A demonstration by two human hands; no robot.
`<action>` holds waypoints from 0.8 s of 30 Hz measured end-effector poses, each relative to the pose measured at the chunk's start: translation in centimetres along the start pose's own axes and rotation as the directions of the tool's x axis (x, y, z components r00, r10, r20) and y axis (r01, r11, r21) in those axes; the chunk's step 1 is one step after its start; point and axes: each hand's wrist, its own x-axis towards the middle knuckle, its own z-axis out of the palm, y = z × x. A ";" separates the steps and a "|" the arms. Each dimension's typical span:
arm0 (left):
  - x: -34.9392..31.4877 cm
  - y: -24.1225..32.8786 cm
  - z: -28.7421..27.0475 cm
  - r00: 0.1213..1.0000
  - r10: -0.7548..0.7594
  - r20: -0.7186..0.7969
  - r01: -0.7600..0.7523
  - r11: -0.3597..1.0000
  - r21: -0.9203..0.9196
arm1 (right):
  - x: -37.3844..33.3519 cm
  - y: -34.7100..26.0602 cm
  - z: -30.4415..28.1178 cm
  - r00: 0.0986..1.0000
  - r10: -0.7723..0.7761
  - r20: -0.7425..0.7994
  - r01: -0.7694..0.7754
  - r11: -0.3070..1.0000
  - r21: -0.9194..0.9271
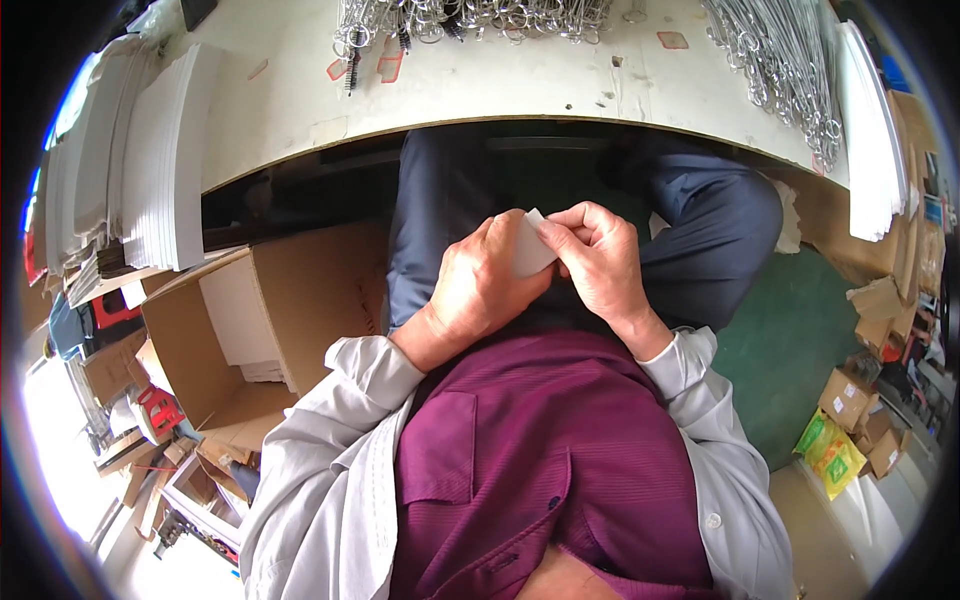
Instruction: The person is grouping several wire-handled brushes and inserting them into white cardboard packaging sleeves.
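Observation:
Above my lap, my left hand (482, 278) is closed around a white piece of card (530, 252), which looks folded, like the end of a slim box. Most of it is hidden behind the fingers. Thumb and fingers of my right hand (608, 262) pinch at its upper right edge, where a small flap or corner points up. Both hands are close together, just short of the worktable.
The pale worktable (480, 85) spans the far side. Metal-handled wire brushes (470, 18) and thin wire rods with rings (785, 75) lie on it. Flat white cartons (165, 155) stand stacked at left, more white card (870, 130) at right. An open cardboard box (305, 300) sits left of my legs.

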 end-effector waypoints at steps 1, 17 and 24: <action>-0.2 -0.1 0.1 1.000 0.009 -0.010 -0.009 1.000 0.001 | 0.0 0.0 -0.2 1.000 0.003 -0.003 -0.003 1.000 -0.002; 0.1 -0.3 -0.5 0.999 -0.018 -0.028 0.017 0.999 -0.044 | -0.9 -0.1 1.0 0.935 -0.355 -0.009 0.341 0.903 -0.260; 0.0 -1.1 -0.7 0.996 -0.092 -0.003 0.091 0.990 -0.107 | -1.6 0.9 1.0 0.939 -0.309 0.151 0.340 0.900 -0.273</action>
